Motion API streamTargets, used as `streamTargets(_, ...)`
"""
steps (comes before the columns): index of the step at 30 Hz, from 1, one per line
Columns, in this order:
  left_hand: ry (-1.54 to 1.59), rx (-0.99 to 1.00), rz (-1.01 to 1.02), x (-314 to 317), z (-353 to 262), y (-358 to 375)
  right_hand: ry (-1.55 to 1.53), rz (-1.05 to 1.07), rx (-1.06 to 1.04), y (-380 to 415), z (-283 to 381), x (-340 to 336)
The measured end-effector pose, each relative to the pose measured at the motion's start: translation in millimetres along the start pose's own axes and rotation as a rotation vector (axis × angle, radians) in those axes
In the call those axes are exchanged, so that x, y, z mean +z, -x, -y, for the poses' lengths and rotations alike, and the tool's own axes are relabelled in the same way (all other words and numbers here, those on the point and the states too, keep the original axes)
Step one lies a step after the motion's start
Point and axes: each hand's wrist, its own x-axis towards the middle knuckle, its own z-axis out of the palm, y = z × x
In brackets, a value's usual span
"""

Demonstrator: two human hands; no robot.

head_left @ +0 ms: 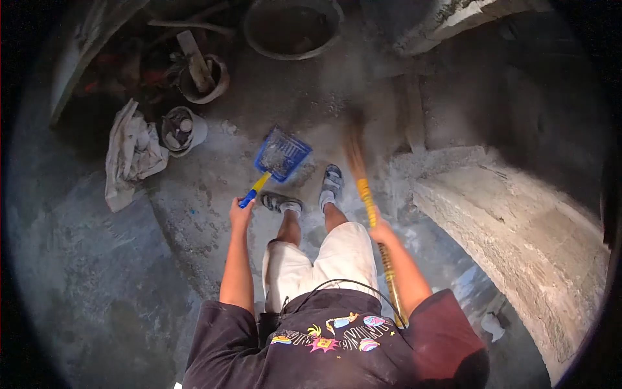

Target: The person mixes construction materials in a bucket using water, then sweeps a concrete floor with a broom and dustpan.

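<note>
My left hand (240,212) is closed round the blue and yellow handle of a dustpan (283,154). The blue pan lies at floor level just ahead of my left foot, with grey debris in it. In my right hand (382,231) is a broom (365,194), gripped by its yellow-wrapped handle. Its handle runs back along my right forearm. The broom's brown bristles point forward, to the right of the dustpan and apart from it, and their far ends are blurred.
A bucket (202,129) with things in it stands left of the dustpan, beside a crumpled whitish sack (129,155). Farther off are another container (220,87) holding a board and a wide round basin (259,45). A curved concrete edge (512,227) rises on my right.
</note>
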Motion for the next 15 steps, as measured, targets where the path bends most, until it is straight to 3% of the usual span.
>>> streamTargets(3,-0.013,-0.025,0.036,44.9,32.9,-40.9,-0.068,0.048,-0.039,28.5,8.3,-9.0)
streamTargets(5,-0.132,0.496,-0.318,61.8,52.3,-49.6,-0.125,0.151,-0.004,64.7,20.3,-32.7)
streamTargets(6,-0.133,0.479,-0.321,64.4,49.3,-50.5,-0.159,0.145,0.051,76.3,24.6,-47.2)
streamTargets(8,0.194,0.158,-0.057,63.7,24.3,-42.6,-0.191,0.145,0.102,94.8,36.0,-78.0)
streamTargets(9,0.209,0.049,-0.011,52.4,-3.8,-26.8,-0.249,0.119,0.164,99.7,42.5,-95.4)
streamTargets(11,0.267,0.072,-0.101,58.9,-8.3,-22.3,-0.309,0.1,0.227,83.8,24.0,-104.9)
streamTargets(13,0.324,0.096,-0.186,64.3,-20.5,-11.5,-0.213,-0.124,0.037,47.3,-8.1,-104.1)
streamTargets(15,0.228,0.183,-0.206,58.1,-48.8,10.0,-0.168,-0.196,0.054,14.0,-5.2,-119.1)
